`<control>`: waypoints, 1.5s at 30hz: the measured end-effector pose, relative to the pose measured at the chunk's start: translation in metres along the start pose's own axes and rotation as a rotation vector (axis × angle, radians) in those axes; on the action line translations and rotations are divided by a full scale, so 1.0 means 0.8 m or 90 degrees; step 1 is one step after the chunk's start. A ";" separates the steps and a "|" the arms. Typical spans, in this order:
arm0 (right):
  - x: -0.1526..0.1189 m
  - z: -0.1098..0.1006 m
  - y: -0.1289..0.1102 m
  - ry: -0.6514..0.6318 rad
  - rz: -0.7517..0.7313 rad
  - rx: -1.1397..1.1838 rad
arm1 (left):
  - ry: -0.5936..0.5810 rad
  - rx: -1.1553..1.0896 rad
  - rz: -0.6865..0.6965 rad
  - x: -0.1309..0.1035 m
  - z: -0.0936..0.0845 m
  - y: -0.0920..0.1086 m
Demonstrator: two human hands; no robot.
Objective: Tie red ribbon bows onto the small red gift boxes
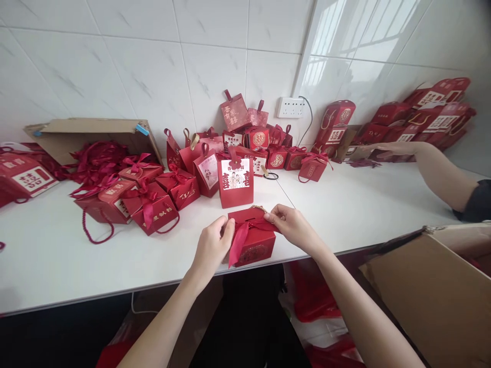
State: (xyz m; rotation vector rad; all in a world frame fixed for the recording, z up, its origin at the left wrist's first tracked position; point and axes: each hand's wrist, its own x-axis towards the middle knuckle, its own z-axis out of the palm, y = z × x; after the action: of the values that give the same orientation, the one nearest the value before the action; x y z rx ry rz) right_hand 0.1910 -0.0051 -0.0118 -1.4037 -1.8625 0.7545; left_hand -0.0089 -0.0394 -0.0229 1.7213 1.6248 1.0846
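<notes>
Both hands grip upright box [253, 240], ribbon [238, 244] trailing down-left.

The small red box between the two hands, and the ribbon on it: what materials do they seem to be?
Red box: probably thin printed card, judging by its crisp folded edges and matte faces. Ribbon: looks like satin fabric, hanging limp with a soft sheen.
</notes>
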 end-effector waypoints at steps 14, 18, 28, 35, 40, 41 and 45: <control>-0.047 0.058 -0.022 0.140 -0.651 -0.145 | -0.022 0.064 0.001 0.009 -0.006 0.004; -0.046 0.059 -0.006 0.186 -0.687 -0.006 | 0.046 0.171 0.107 0.015 -0.010 0.013; -0.051 0.061 -0.009 0.184 -0.661 0.000 | -0.107 0.099 0.195 0.018 -0.004 0.037; -0.053 0.059 -0.013 0.180 -0.658 0.080 | -0.173 -0.016 0.151 0.028 -0.004 0.022; -0.059 0.057 -0.018 0.141 -0.690 0.087 | -0.181 -0.017 0.141 0.030 -0.002 0.021; -0.061 0.053 -0.017 0.132 -0.688 0.082 | -0.182 -0.018 0.141 0.030 -0.001 0.021; -0.064 0.020 -0.003 0.273 -0.433 0.041 | -0.177 -0.017 0.134 0.030 0.001 0.019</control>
State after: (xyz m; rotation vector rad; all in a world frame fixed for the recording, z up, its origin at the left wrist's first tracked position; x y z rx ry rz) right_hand 0.1864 -0.0564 -0.0282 -0.7230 -1.7733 0.1516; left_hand -0.0012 -0.0178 -0.0060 1.9608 1.2771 0.9054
